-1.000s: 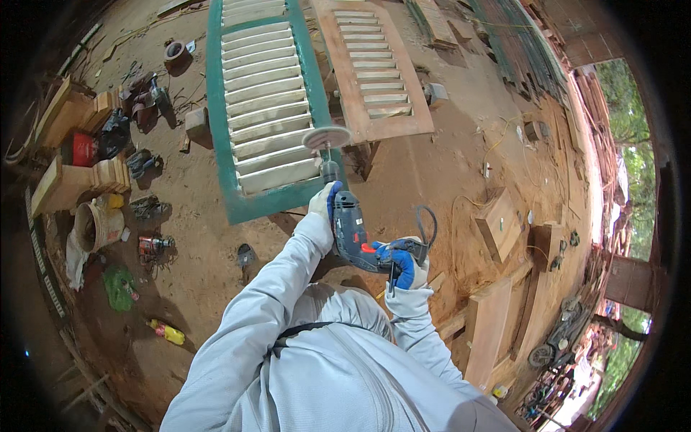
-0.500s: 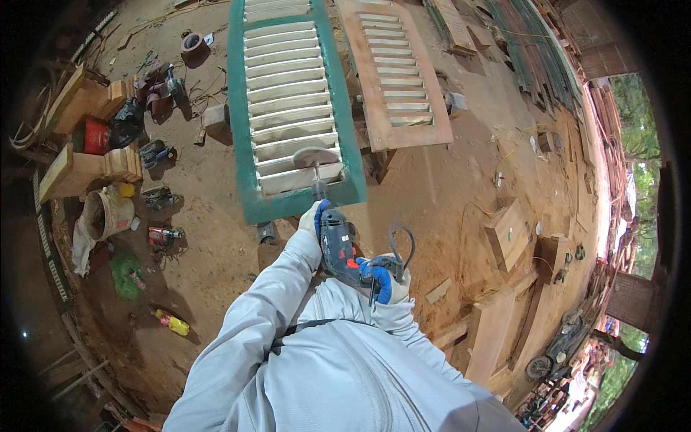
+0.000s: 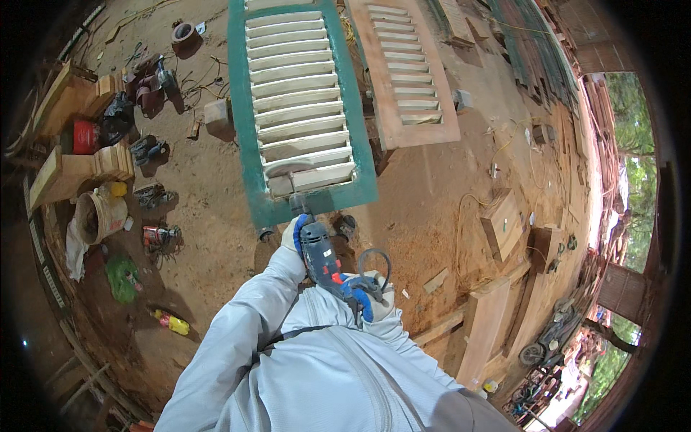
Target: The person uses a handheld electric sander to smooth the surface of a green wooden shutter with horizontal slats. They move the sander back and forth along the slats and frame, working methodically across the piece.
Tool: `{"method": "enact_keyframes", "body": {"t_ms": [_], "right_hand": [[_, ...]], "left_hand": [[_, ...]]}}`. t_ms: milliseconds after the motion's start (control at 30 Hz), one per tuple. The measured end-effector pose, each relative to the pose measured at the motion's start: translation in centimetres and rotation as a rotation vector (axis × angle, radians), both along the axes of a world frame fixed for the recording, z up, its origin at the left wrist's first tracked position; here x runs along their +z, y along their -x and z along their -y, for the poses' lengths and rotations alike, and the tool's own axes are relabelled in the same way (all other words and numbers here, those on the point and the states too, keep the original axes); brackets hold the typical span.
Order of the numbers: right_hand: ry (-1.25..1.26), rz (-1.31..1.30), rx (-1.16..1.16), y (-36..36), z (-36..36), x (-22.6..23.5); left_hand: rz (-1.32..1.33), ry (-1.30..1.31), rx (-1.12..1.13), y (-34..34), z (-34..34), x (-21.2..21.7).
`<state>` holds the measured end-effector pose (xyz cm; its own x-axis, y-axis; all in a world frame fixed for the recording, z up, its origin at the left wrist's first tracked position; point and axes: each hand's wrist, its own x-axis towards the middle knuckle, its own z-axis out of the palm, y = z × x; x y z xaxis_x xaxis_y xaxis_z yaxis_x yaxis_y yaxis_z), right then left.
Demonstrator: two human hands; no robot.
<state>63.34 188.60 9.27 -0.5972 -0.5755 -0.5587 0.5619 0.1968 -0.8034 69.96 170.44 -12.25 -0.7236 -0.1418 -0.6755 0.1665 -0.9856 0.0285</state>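
Note:
Both my hands wear blue-and-white gloves and grip a dark blue electric drill [image 3: 324,253] with red parts. My left hand [image 3: 292,235] is closed around its front, near the chuck. At the rear, my right hand [image 3: 373,297] wraps the handle, where a black cable loops up. A round sanding disc [image 3: 289,168] on the drill's shaft lies over the lowest slats of a louvred shutter [image 3: 363,147], near their left end. I cannot tell whether it touches them. The shutter has a green painted frame and worn, whitish slats.
A bare wooden shutter [image 3: 436,133] lies beyond to the right. Power tools, a bucket [image 3: 101,216], a red container [image 3: 85,137] and a yellow bottle [image 3: 173,322] are on the left. Wooden blocks [image 3: 502,225], planks [image 3: 481,327] and yellow cords lie right. A motorbike [image 3: 554,331] stands farther off.
The drill and both hands have moved left, bringing the disc from mid-width of the lower slats toward their left end. My grip is the same, and the view has shifted slightly.

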Motion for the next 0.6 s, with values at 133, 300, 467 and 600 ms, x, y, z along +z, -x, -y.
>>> {"method": "enact_keyframes", "body": {"t_ms": [133,300,467,600], "right_hand": [[-0.059,-0.052,0.029,0.2,0.0,0.7],[-0.081,-0.096,-0.040,1.6,-1.8,0.8],[0.032,-0.039,-0.112,2.9,-3.5,0.0],[0.139,0.599,-0.524,2.3,-6.5,-3.8]], "left_hand": [[0.054,-0.064,0.032,0.3,-1.0,-1.8],[-0.021,-0.071,0.047,4.8,-4.3,-5.5],[-0.093,0.049,-0.023,9.0,-5.9,-4.9],[-0.105,0.246,-0.048,11.0,-5.7,-5.2]]}}
